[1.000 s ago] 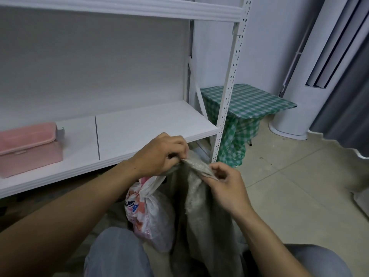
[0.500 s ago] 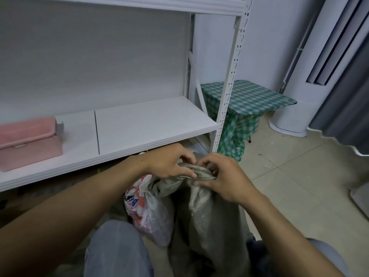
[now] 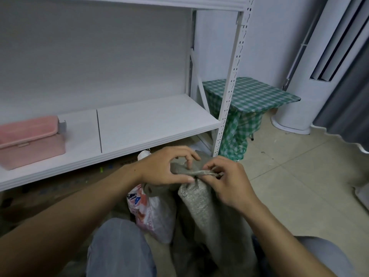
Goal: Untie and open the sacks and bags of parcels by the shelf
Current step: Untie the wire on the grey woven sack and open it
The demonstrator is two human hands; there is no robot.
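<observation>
The grey sack [image 3: 201,206] stands on the floor just in front of the shelf [image 3: 151,120]. The left hand [image 3: 161,166] grips its bunched neck and the right hand [image 3: 229,182] pinches the twist. Any tie there is hidden by the fingers. A printed bag [image 3: 153,214], its top nearer the shelf, is partly covered by the left wrist.

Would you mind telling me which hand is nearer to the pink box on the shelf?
Left. The left hand grips the neck of the grey sack, right of and below the pink box; the right hand pinches the same neck farther to the right.
</observation>
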